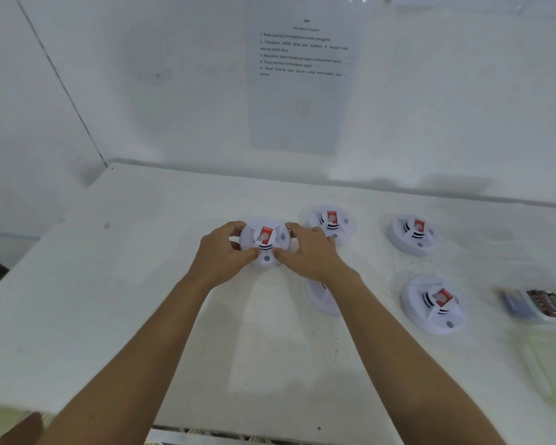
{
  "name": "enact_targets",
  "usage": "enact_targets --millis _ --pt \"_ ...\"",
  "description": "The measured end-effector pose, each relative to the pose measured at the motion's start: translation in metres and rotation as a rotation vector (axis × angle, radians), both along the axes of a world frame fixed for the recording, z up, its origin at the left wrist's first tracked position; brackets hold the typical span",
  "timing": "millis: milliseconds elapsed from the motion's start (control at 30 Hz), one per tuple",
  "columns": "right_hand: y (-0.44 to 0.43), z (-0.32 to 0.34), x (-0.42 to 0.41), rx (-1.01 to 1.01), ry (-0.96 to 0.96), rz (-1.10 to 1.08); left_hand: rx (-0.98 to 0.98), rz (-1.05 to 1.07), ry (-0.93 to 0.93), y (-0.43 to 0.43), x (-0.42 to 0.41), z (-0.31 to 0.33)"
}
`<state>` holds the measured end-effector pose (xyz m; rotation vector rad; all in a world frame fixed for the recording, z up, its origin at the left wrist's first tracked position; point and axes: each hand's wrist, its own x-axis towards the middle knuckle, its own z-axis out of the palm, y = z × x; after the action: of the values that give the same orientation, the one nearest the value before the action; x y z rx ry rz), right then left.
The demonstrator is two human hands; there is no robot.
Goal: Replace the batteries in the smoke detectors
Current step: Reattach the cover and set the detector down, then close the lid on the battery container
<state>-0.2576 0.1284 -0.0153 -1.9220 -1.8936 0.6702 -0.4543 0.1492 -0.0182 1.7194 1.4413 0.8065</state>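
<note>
Plain white-walled workstation: white table (142, 284), posted instruction sheet (302, 91), several identical smoke detectors (413, 234).

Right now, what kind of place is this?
Probably a work or training station: a white table holds several smoke detectors, a numbered instruction sheet hangs on the wall, and a box, seemingly of batteries, sits at the right.

**Counted, kind by kind**

Five smoke detectors on one table (109, 300): the held detector (266, 249), the middle back detector (331, 224), the far back detector (411, 234), the near right detector (432, 305), and the half-hidden detector (320, 297) under the right forearm; four of them show a red label; two hands, the left hand (225, 252) and the right hand (308, 252), both gripping the held detector; one box of batteries (540, 303) at the right edge, its batteries too blurred to count; one printed sheet (302, 91) on the wall.
</note>
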Motion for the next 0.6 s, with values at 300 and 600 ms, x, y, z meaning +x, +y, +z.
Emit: enact_targets --millis 300,600 --pt "0.013 -0.003 -0.006 -0.094 -0.206 0.034 -0.016 -0.012 0.106 0.006 0.002 -0.009" --pt "0.012 0.002 -0.006 -0.119 -0.195 0.047 -0.032 -0.02 0.169 0.007 0.001 -0.012"
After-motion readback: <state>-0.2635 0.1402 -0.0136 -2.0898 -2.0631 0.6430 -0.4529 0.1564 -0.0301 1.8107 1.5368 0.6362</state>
